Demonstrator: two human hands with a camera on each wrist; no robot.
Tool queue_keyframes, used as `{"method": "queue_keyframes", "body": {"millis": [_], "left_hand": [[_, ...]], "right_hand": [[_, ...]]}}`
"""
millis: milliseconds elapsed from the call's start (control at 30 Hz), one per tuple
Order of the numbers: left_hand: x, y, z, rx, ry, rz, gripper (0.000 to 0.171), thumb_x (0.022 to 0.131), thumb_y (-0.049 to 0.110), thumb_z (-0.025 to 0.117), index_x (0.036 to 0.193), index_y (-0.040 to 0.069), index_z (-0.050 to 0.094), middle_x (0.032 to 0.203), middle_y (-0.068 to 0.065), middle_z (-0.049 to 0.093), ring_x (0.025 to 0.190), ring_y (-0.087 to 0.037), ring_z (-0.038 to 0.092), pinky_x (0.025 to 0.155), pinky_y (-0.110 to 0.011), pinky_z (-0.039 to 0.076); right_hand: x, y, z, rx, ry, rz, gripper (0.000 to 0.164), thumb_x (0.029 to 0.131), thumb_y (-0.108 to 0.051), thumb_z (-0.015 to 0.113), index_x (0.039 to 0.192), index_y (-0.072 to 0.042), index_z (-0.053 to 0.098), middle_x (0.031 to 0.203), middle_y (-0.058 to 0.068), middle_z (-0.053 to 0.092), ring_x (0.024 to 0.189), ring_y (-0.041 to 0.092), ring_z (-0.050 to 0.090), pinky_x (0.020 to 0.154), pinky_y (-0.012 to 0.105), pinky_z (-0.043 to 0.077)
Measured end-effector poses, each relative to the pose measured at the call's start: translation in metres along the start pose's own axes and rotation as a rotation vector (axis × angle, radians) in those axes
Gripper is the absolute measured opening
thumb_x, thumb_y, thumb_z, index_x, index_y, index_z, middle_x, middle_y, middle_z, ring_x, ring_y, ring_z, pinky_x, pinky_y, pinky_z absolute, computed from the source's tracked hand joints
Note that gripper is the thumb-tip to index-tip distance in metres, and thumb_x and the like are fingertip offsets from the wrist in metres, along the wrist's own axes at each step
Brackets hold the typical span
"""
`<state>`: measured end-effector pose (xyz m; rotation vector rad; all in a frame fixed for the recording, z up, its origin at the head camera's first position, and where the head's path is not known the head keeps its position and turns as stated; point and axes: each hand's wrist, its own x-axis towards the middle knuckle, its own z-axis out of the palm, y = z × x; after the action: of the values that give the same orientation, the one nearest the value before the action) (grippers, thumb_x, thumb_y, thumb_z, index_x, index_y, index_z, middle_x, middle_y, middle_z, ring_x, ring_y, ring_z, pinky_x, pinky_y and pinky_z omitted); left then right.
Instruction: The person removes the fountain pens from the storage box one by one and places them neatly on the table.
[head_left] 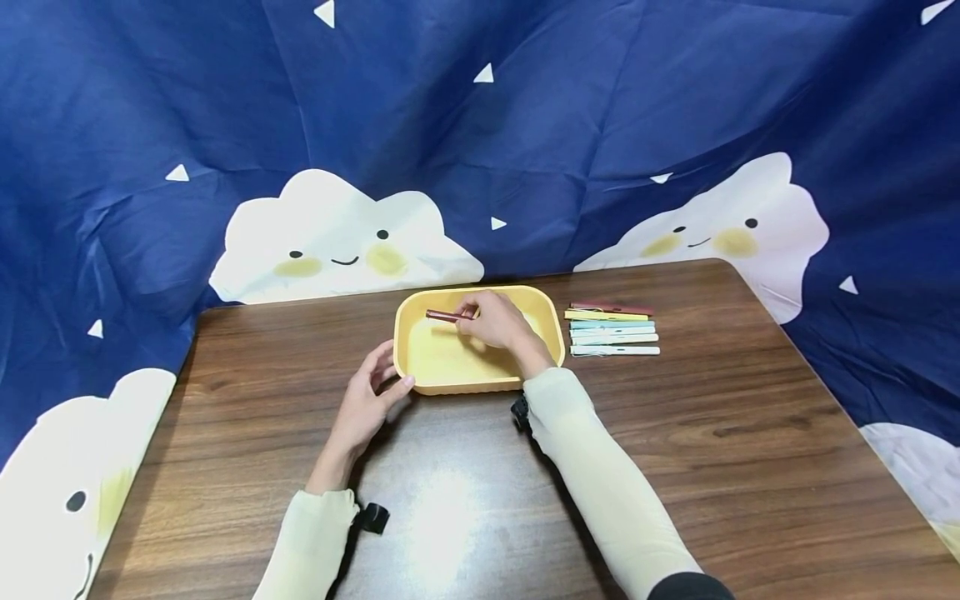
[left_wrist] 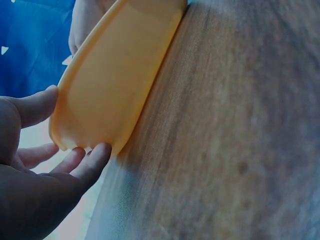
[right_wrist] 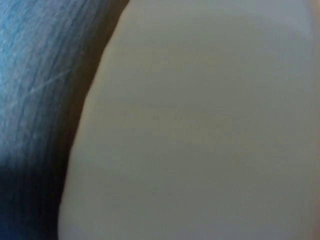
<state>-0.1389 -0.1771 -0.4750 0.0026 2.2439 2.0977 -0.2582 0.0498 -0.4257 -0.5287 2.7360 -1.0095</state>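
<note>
A yellow plastic basket (head_left: pixel 465 386) sits near the far edge of the table. My left hand (head_left: pixel 365 400) holds its near left corner, thumb on the front side and fingers along the left end. In the left wrist view, the fingertips (left_wrist: pixel 102 150) touch the outer wall of the basket. Reaching over the basket, my right hand (head_left: pixel 495 321) pinches a dark red pen (head_left: pixel 442 316), which points left above the basket floor. Part of the pen is hidden by the fingers. The right wrist view has only a blurred pale surface and no hand.
Right of the basket, several pens lie side by side: a dark red pen (head_left: pixel 600 307), a yellow pen (head_left: pixel 607 316), light blue ones and a white pen (head_left: pixel 615 351). A blue cloud-patterned curtain (head_left: pixel 525 125) hangs behind the wooden table (head_left: pixel 750 467).
</note>
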Motion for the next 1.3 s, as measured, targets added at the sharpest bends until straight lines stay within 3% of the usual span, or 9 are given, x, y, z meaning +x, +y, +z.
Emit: {"method": "queue_keyframes", "body": {"millis": [467, 900, 1300], "left_hand": [[-0.002, -0.001, -0.002, 0.008, 0.008, -0.006, 0.065, 0.094, 0.002, 0.071, 0.152, 0.007, 0.042, 0.141, -0.020, 0.050, 0.129, -0.033, 0.050, 0.089, -0.018, 0.048], [0.000, 0.000, 0.000, -0.001, -0.001, -0.001, 0.067, 0.094, 0.001, 0.071, 0.152, 0.006, 0.040, 0.141, -0.020, 0.049, 0.130, -0.033, 0.050, 0.089, -0.019, 0.049], [-0.001, 0.002, 0.000, 0.009, 0.000, -0.012, 0.065, 0.094, 0.002, 0.071, 0.152, 0.008, 0.041, 0.140, -0.017, 0.050, 0.129, -0.030, 0.050, 0.089, -0.018, 0.048]], "right_hand": [[-0.010, -0.011, -0.013, -0.017, -0.010, -0.029, 0.013, 0.092, -0.019, 0.070, 0.104, -0.015, 0.076, 0.094, -0.002, 0.068, 0.087, 0.017, 0.058, 0.077, 0.034, 0.045], [-0.020, -0.016, -0.027, -0.052, 0.041, -0.081, 0.013, 0.091, -0.018, 0.072, 0.102, -0.014, 0.077, 0.094, -0.001, 0.067, 0.085, 0.017, 0.058, 0.075, 0.034, 0.045], [-0.027, -0.014, -0.039, 0.004, 0.085, -0.135, 0.014, 0.090, -0.013, 0.072, 0.103, -0.009, 0.076, 0.093, 0.002, 0.067, 0.080, 0.017, 0.059, 0.070, 0.031, 0.045]]}}
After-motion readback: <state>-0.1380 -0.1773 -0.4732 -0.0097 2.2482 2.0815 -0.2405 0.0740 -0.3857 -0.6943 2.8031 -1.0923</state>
